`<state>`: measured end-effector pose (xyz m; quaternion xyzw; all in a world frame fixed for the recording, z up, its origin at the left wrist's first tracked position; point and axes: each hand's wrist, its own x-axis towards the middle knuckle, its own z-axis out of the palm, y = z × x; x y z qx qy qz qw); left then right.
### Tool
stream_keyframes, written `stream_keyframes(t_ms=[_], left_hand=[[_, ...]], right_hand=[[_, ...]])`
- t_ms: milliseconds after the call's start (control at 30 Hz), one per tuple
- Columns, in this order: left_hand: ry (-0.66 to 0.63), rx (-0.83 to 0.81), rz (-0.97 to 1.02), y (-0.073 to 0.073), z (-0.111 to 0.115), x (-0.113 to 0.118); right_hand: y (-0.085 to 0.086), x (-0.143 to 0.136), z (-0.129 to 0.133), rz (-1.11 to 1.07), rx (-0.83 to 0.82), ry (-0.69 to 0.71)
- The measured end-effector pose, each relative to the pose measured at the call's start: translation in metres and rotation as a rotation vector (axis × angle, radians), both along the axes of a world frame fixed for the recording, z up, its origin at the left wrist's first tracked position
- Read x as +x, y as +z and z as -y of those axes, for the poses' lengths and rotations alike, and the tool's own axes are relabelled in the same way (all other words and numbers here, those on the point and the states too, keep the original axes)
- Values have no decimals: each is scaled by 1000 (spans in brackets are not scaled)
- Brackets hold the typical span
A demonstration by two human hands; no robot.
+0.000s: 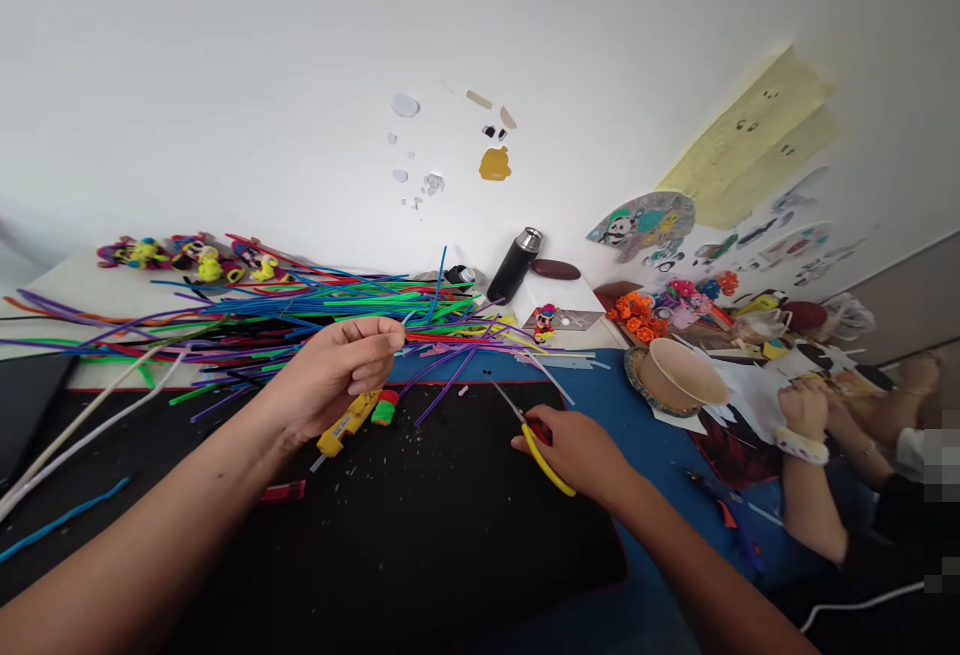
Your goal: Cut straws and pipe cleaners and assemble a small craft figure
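Observation:
My left hand (360,360) is raised over the black mat (450,525), thumb and forefinger pinched together. A thin pale tip shows at the fingertips, too small to name. Scissors (551,465) with yellow handles are in my right hand (581,455), low over the mat's right part, their blades pointing away and left. Below my left hand lies a yellow glue gun (349,425), beside a small red and green fuzzy roll (385,407). Behind both hands spreads a heap of coloured pipe cleaners (322,310). Tiny clippings are scattered on the mat.
Along the wall stand a dark thermos (515,265), a small fuzzy figure (545,321) and several more figures (199,260) at left. To the right are a beige bowl (686,375), orange pipe-cleaner flowers (634,317), blue-handled pliers (735,520) and other people's hands (802,410).

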<state>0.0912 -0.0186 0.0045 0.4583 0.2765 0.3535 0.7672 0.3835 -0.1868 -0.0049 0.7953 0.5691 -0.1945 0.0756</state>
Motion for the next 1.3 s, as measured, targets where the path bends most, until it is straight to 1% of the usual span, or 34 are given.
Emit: stream_keyframes(t_ms=[100,233,333,433,533,633,700,767,833,933,1033,1133,1300], left_hand=[[-2,14,-6,0,1,0],[-10,14,-8,-2,1,1],[-17,4,-23,-5,1,3],[-39,-19,-54,-12,2,7],[-55,-43,-85,-23,3,13],[-48,-69,-106,-34,3,19],[-44,-90,-120,-38,2,21],[-33,-102,-131,-39,0,21],[-11,-99,-135,-40,-3,20],[9,-89,-142,-43,-7,19],[21,-98,-149,-47,-10,19],[40,-111,-172,-50,-10,21],[39,-139,-206,-55,-8,27]], right_hand=[[-6,12,2,37,5,-28],[-11,20,6,0,-18,-12],[-11,13,7,-72,30,-14],[-13,-5,3,-206,142,-26],[-27,-28,-8,-377,265,-35],[-49,-50,-25,-629,405,-75],[-62,-62,-40,-743,478,-107],[-71,-72,-55,-847,550,-140],[-74,-79,-70,-939,604,-156],[-73,-89,-91,-1064,671,-185],[-71,-96,-105,-1283,775,-240],[-75,-99,-110,-1360,791,-251],[-83,-96,-100,-1308,760,-215]])
